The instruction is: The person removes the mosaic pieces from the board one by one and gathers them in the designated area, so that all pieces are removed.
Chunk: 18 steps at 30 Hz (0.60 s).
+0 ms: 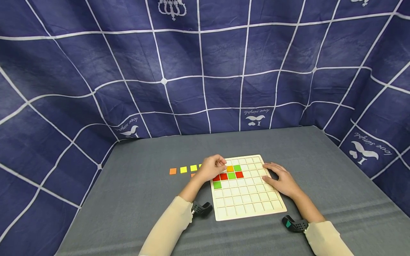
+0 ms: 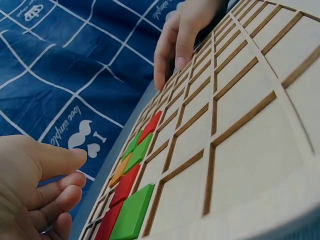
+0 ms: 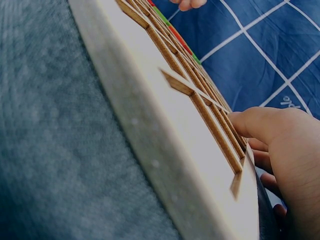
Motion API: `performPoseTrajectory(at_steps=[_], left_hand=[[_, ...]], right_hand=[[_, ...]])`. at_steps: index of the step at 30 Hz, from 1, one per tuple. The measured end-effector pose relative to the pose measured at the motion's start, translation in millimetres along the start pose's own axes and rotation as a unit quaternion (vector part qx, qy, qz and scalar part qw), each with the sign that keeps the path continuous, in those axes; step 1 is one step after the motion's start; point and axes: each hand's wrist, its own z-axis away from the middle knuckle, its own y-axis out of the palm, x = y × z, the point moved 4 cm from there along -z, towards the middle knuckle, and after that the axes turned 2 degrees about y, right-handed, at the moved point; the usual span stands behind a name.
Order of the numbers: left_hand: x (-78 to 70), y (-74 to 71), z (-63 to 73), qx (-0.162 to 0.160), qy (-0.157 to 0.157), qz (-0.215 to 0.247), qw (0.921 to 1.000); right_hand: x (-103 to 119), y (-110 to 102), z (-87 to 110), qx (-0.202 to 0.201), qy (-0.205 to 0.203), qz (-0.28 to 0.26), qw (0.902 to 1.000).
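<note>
Got a navy curtain [image 1: 224, 53] round back and sides, white grid lines [image 1: 164, 81], crown print [image 1: 172, 8], moustache print [image 1: 255, 118], plus grey tabletop [image 1: 128, 199] below.

A pale wooden grid board [image 1: 250, 215] with rounded corners and square cells edged by thin ridges lies flat, slightly turned. Toward its far left, colored square tiles fill some cells: an orange tile [image 1: 230, 169] beside a green tile [image 1: 237, 168]; in the next nearer row, red, red, green and red; below the leftmost red, another green tile [image 1: 217, 185]. The left hand [image 1: 211, 168], fingers loosely curled, hovers over the board's left edge, hiding part of it. The right hand [image 1: 283, 179] rests its thumb on the right side. Left of the board lie loose yellow tiles [image 1: 183, 170] and orange ones [image 1: 173, 171], some partly covered.
</note>
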Motion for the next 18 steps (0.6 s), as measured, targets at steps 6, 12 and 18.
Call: performPoseTrajectory(at_steps=[6, 12, 18], left_hand=[[-0.5, 6.5, -3.7, 0.008, -0.004, -0.002, 1.0], [3.4, 14.8, -6.7, 0.015, -0.013, -0.044, 0.9988], [4.5, 19.9, -8.2, 0.011, -0.023, -0.093, 0.9953]], right_hand=[[0, 1, 0.3, -0.003, -0.004, -0.005, 1.0], [-1, 2, 0.1, -0.004, -0.007, -0.004, 1.0], [-2, 2, -0.5, -0.003, -0.007, -0.002, 1.0]])
